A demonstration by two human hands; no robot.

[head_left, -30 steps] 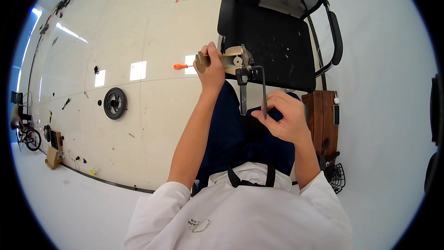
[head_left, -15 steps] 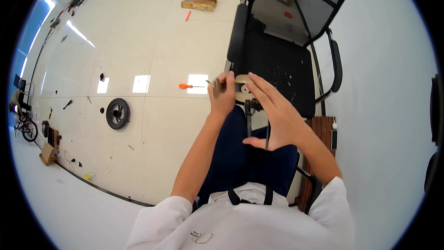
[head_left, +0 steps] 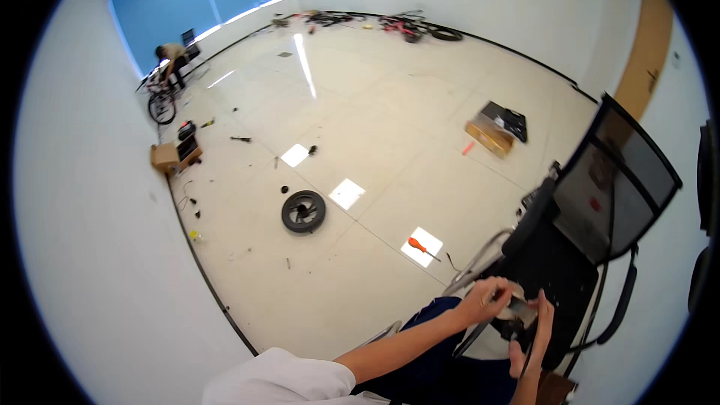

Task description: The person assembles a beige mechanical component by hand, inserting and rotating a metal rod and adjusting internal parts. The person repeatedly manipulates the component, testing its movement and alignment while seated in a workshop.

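Observation:
Over the front of a black chair (head_left: pixel 556 296), both my hands are around a beige and metallic part with dark pieces (head_left: pixel 516 319), blurred and partly hidden. My left hand (head_left: pixel 481 301) is at its left side, fingers curled and pressed together; what they hold is hidden. On the other side is my right hand (head_left: pixel 537 330), fingers stretched up along the part and thumb apart. A thin dark rod runs beside this hand. Left of the chair, an orange-handled screwdriver (head_left: pixel 421 247) lies on the floor.
A small black wheel (head_left: pixel 304 211) lies on the pale tiled floor. An opened tool case (head_left: pixel 505 120) sits by a cardboard box (head_left: pixel 489 139) beyond the chair. Cardboard boxes (head_left: pixel 165 158) stand along the left wall. Another person (head_left: pixel 174 60) bends over a bicycle (head_left: pixel 161 105) far left.
My view has swung left and up, so the hands and chair now appear lower right and more of the room shows. Both hands stay around the part; the left fingers have shifted against it.

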